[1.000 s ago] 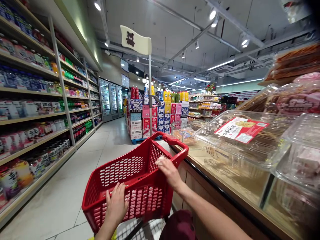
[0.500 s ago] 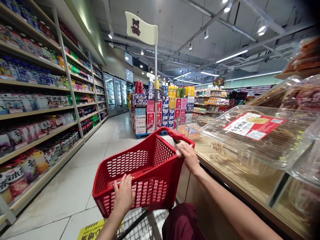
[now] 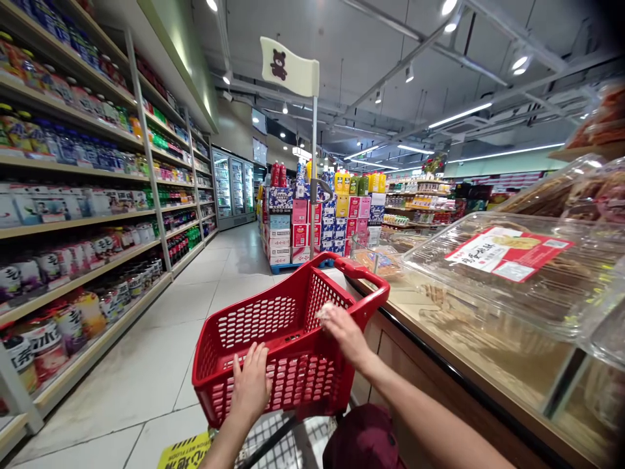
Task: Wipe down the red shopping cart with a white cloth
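Note:
A red plastic shopping cart (image 3: 339, 384) with perforated walls stands in front of me, turned so its handle (image 3: 377, 294) is at the right. My left hand (image 3: 251, 384) lies on the near side rim with its fingers stretched out, holding nothing. Over the same rim, nearer the handle, is my right hand (image 3: 344, 331). Its fingers are closed on a crumpled whitish cloth (image 3: 324, 311), perhaps a tissue. A pole with a cream bear flag (image 3: 290, 68) rises behind the cart.
Drink shelves (image 3: 92, 225) line the left. A display counter (image 3: 439, 365) with clear plastic food boxes (image 3: 498, 273) runs close along the right. Stacked drink cartons (image 3: 300, 215) stand ahead. A yellow wet-floor sign (image 3: 183, 451) is below the cart.
My right hand has left the cart's handle and moved left and down to the side rim, with the cloth still in it. My left hand stays on the rim.

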The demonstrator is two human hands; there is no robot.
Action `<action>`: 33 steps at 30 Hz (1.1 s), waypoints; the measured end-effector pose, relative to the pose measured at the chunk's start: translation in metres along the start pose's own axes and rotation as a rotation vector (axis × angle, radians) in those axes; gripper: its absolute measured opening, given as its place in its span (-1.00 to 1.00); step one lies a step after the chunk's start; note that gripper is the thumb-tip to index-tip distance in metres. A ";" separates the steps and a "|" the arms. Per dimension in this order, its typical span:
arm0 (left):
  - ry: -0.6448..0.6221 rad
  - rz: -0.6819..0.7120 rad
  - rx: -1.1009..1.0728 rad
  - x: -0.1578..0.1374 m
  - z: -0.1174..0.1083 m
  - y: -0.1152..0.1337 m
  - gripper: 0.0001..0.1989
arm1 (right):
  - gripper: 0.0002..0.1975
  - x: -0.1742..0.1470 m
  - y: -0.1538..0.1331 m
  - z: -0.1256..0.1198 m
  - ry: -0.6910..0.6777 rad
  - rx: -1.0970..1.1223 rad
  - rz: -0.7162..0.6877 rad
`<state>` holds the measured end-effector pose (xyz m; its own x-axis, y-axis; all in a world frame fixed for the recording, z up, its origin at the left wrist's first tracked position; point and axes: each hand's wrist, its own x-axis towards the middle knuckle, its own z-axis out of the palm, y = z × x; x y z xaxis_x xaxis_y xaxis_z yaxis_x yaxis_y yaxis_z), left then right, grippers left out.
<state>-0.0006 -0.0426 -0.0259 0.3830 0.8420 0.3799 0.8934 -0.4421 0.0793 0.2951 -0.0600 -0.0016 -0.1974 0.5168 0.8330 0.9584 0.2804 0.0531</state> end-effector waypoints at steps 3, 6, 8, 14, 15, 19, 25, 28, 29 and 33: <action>-0.009 0.005 -0.002 -0.001 0.000 0.000 -0.41 | -0.67 0.001 0.006 -0.003 -0.033 0.037 -0.011; -0.029 -0.024 0.001 0.000 -0.003 0.003 -0.42 | -0.70 0.006 0.017 -0.008 0.061 -0.052 0.189; -0.050 -0.046 0.007 0.000 -0.006 0.005 -0.41 | -0.72 0.007 0.013 -0.004 0.055 -0.060 0.183; -0.099 -0.101 0.045 -0.006 -0.007 -0.006 -0.33 | -0.68 -0.003 0.009 0.003 0.034 0.002 -0.033; -0.088 -0.130 0.059 -0.007 -0.004 -0.009 -0.33 | -0.67 -0.004 0.011 0.002 0.083 -0.036 0.008; -0.063 -0.150 0.060 -0.012 0.004 -0.021 -0.32 | -0.64 -0.004 -0.014 0.023 0.117 -0.063 0.030; -0.046 -0.241 0.067 -0.023 0.000 -0.048 -0.35 | -0.71 -0.002 -0.022 0.022 -0.037 0.111 -0.068; -0.006 -0.269 0.049 -0.030 -0.001 -0.056 -0.40 | -0.69 -0.003 -0.011 0.004 -0.008 0.125 0.046; 0.008 -0.252 0.037 -0.031 0.000 -0.057 -0.41 | -0.69 -0.003 -0.019 0.005 0.007 0.124 0.090; 0.035 -0.212 0.018 -0.030 0.005 -0.058 -0.44 | -0.70 0.000 -0.082 0.028 -0.063 0.210 0.106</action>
<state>-0.0627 -0.0409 -0.0465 0.1780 0.9044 0.3879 0.9573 -0.2504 0.1446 0.2109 -0.0600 -0.0213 -0.1169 0.5998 0.7916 0.9117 0.3810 -0.1540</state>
